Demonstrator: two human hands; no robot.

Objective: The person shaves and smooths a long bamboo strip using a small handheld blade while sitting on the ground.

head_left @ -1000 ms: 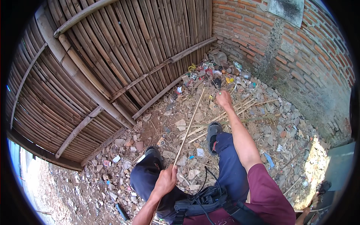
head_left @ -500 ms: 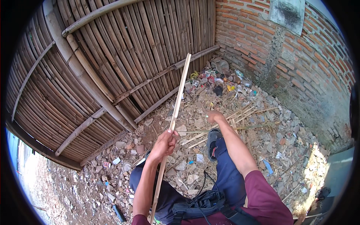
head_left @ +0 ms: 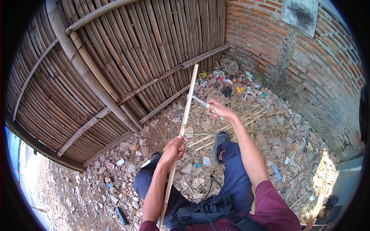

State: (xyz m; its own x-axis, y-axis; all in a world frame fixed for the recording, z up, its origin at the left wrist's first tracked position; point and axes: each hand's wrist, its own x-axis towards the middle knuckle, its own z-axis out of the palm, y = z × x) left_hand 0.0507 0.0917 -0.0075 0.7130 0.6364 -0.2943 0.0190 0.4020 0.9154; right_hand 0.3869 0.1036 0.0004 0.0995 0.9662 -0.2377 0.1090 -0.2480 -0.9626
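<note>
My left hand [head_left: 173, 151] is closed around a long, pale split-bamboo strip [head_left: 187, 109]. The strip rises from beside my left leg, tilted slightly right, with its far end near the foot of the bamboo wall. My right hand [head_left: 221, 109] grips a knife [head_left: 201, 102] by its white and green handle. The blade points left, and its tip is at or very close to the right edge of the strip, above my left hand; I cannot tell whether it touches. Most of the handle is hidden by my fingers.
A bamboo-slat wall [head_left: 154, 42] stands at the left and a brick wall [head_left: 266, 27] at the right. Stones and litter cover the ground. Thin bamboo strips [head_left: 250, 119] lie beyond my right shoe [head_left: 221, 140]. A black waist bag [head_left: 208, 208] rests at my lap.
My right hand has turned, and the knife blade now shows pointing toward the strip. The strip's far end sits slightly lower in view. My left hand keeps its hold.
</note>
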